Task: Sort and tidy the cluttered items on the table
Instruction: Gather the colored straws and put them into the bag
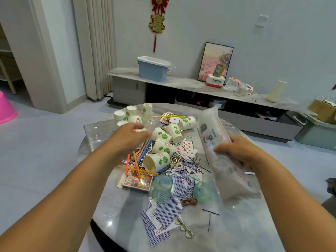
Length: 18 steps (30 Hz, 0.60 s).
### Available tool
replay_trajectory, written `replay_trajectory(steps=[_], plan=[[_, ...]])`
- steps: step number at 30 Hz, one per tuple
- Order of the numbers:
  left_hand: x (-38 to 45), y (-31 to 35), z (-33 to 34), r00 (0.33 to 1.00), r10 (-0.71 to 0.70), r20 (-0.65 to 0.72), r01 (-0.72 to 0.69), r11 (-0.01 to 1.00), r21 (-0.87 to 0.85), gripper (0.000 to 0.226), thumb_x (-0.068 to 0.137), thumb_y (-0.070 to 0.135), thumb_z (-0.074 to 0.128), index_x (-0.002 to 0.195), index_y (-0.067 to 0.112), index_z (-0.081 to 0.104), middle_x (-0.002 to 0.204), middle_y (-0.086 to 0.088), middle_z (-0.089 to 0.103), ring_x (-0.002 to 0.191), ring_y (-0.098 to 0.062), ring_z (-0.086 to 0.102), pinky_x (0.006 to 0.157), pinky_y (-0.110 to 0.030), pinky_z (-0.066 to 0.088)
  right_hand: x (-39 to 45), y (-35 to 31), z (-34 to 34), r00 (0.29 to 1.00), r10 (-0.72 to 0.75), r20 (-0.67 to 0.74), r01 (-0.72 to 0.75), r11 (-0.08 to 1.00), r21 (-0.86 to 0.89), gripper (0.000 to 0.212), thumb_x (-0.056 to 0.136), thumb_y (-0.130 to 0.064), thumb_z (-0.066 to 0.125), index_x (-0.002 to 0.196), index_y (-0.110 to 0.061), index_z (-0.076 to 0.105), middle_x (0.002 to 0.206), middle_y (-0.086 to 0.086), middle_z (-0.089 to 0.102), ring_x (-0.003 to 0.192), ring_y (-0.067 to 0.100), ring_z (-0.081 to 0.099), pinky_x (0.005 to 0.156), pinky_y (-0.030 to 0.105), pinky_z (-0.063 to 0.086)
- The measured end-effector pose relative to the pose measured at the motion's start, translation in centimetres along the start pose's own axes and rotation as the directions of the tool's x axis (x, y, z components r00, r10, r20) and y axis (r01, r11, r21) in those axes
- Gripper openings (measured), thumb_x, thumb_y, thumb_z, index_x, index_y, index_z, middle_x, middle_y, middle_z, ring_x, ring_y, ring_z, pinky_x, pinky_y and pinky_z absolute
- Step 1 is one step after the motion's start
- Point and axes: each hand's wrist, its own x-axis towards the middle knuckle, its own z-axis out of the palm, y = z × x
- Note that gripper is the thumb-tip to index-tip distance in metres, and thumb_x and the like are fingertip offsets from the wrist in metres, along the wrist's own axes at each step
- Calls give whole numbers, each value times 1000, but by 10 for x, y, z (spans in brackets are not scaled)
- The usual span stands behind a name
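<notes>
Left hand (131,134) blurred over cups (164,140), right hand (234,150) gripping bag (218,148)

a home living room: low tv cabinet (190,84), curtain (98,48), wall ornament (157,22).

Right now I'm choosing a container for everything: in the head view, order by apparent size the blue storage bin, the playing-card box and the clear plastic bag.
1. clear plastic bag, though nearness inflates it
2. blue storage bin, far away
3. playing-card box

White cups (162,135) green leaf print; cards (166,211) blue lattice backs; straw (165,116) yellow.
</notes>
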Motion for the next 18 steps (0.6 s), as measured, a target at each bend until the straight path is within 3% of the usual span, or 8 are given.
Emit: replay_trajectory(steps=[3, 7, 10, 12, 16, 18], plan=[[12, -19, 1, 999, -46, -16, 49, 973, 225, 47, 95, 32, 67, 139, 21, 55, 127, -8, 61, 107, -23, 62, 87, -37, 52, 9, 24, -2, 998, 43, -34, -49, 984, -171, 32, 87, -12, 76, 116, -14, 62, 94, 13, 74, 73, 32, 75, 56, 37, 60], [22, -44, 3, 994, -66, -85, 99, 862, 497, 28, 95, 29, 61, 119, 14, 64, 115, -7, 65, 104, -27, 63, 89, -38, 54, 21, 54, 3, 994, 96, -53, -102, 988, -118, 29, 92, -11, 72, 120, -7, 66, 88, 14, 74, 70, 30, 74, 54, 33, 58], [25, -59, 6, 989, -69, -128, 133, 792, 596, 23, 93, 32, 66, 100, 11, 60, 102, -6, 63, 93, -25, 60, 81, -34, 53, 34, 75, 7, 991, 113, -73, -111, 993, 31, 35, 94, -9, 71, 128, -6, 64, 96, 19, 75, 75, 33, 75, 59, 37, 61], [27, -68, 10, 986, -76, -151, 154, 772, 616, 29, 92, 40, 68, 103, 16, 55, 101, -4, 59, 95, -26, 58, 77, -31, 47, 45, 87, 12, 983, 118, -141, -112, 992, 54, 47, 93, -9, 72, 137, -10, 58, 108, 17, 71, 85, 33, 73, 66, 38, 60], [40, -87, 16, 972, -85, -218, 199, 794, 575, 49, 86, 48, 71, 120, 17, 53, 111, -5, 63, 101, -29, 61, 78, -33, 49, 55, 89, 24, 962, 58, -267, -85, 993, -88, 57, 91, -15, 75, 143, -11, 54, 122, 15, 67, 108, 34, 66, 98, 53, 53], [46, -94, 19, 964, -132, -233, 237, 823, 516, 52, 84, 48, 73, 119, 15, 52, 112, -7, 63, 101, -29, 60, 75, -33, 49, 51, 76, 31, 945, -22, -325, -42, 981, -188, 50, 95, -19, 70, 142, -12, 55, 130, 15, 64, 114, 33, 63, 101, 49, 51]])
